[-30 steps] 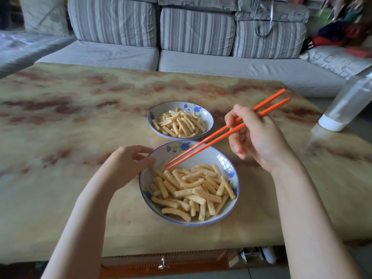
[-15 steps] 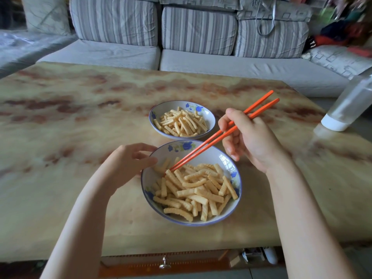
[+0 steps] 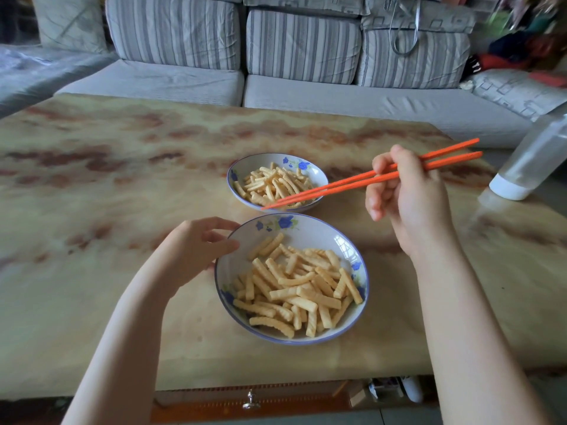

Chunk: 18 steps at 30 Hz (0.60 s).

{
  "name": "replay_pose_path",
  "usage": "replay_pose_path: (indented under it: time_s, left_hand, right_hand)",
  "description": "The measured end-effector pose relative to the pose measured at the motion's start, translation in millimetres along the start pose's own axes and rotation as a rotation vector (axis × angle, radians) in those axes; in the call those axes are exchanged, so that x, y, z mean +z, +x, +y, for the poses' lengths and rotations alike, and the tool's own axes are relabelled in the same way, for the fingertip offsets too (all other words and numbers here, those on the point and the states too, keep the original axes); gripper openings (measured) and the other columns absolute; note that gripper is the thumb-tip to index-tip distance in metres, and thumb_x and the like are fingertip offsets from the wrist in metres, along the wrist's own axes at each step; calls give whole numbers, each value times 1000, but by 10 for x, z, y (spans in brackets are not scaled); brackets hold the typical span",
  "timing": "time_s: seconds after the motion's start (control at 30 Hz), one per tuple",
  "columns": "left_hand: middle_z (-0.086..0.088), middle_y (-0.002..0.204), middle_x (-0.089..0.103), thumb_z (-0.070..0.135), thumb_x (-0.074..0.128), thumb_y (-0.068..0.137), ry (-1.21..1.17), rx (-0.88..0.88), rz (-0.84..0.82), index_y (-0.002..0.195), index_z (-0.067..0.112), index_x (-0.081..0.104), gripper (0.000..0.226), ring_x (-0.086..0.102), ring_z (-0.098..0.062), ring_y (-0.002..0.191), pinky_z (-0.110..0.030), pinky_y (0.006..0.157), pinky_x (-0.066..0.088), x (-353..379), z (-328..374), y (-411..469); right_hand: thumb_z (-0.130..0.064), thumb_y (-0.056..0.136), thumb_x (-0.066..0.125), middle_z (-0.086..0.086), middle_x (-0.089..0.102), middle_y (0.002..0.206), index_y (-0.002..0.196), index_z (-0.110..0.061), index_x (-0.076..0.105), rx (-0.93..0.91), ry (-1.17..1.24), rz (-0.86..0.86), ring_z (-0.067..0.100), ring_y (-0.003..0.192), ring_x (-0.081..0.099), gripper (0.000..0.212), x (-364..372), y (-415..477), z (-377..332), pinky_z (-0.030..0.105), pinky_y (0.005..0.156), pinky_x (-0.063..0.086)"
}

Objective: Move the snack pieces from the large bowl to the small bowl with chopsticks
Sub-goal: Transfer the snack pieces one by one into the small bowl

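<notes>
The large bowl (image 3: pixel 233 268), white with blue flowers, sits near the table's front edge and holds several crinkled yellow snack pieces (image 3: pixel 300 289). Just behind it stands the small bowl (image 3: pixel 319 176), also filled with snack pieces (image 3: pixel 270 185). My right hand (image 3: pixel 411 204) grips a pair of orange chopsticks (image 3: pixel 352 182); their tips lie over the near edge of the small bowl, among its pieces. Whether a piece is pinched at the tips is unclear. My left hand (image 3: pixel 196 250) holds the large bowl's left rim with curled fingers.
A clear plastic bottle (image 3: pixel 534 161), standing on its white cap, leans at the table's right edge. A striped grey sofa (image 3: pixel 300 50) runs behind the marbled table (image 3: pixel 122 185). A drawer knob (image 3: pixel 250 403) shows below the front edge.
My right hand has lifted the chopsticks out of the large bowl and swung their tips back to the small bowl. The left hand stays on the large bowl's rim.
</notes>
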<state>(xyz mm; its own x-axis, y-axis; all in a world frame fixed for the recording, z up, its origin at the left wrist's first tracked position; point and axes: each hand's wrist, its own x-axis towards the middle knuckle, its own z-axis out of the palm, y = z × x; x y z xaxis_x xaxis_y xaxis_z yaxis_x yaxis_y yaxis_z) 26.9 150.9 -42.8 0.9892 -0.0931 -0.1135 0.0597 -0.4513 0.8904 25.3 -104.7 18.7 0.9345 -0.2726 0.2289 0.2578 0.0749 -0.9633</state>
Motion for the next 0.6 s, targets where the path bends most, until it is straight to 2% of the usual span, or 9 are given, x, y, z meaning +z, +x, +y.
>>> replay_pose_path:
  time_s: [0.1, 0.2, 0.3, 0.43, 0.6]
  left_hand:
    - [-5, 87, 74, 12, 67, 85, -10, 7, 1, 101, 31, 68, 25, 64, -20, 75, -26, 64, 51, 0, 3, -4]
    - [-4, 84, 73, 12, 68, 84, -22, 15, 0, 95, 39, 66, 29, 63, -20, 74, -30, 67, 52, -3, -1, -18]
    - [-4, 82, 73, 11, 67, 84, -30, 19, -5, 94, 40, 66, 30, 63, -20, 74, -32, 69, 54, -5, 3, -22]
    - [-2, 81, 73, 11, 67, 85, -38, 23, -15, 93, 40, 66, 30, 64, -19, 75, -31, 68, 54, -10, 12, -29]
    - [-5, 84, 74, 12, 66, 85, -28, 25, -24, 94, 40, 66, 29, 66, -21, 79, -31, 69, 55, -13, 19, -27]
  right_hand:
    - [-19, 101, 34, 0, 48, 38, 68, -11, 49, -34, 59, 122, 18, 31, 40, 37, 69, 39, 72, 23, 37, 30]
    - [-20, 101, 35, 2, 49, 37, 69, -10, 49, -51, 44, 165, 19, 31, 42, 37, 173, 62, 142, 22, 38, 31]
    - [-21, 103, 34, 3, 50, 38, 69, -10, 49, -80, 28, 145, 19, 31, 43, 38, 285, 85, 221, 25, 39, 31]
    - [-24, 104, 33, 3, 54, 42, 70, -12, 52, -100, -8, 75, 21, 35, 46, 40, 372, 111, 331, 20, 38, 33]
    - [-24, 104, 33, 5, 54, 42, 71, -12, 52, -124, -41, 51, 22, 34, 45, 40, 343, 110, 335, 21, 39, 31]
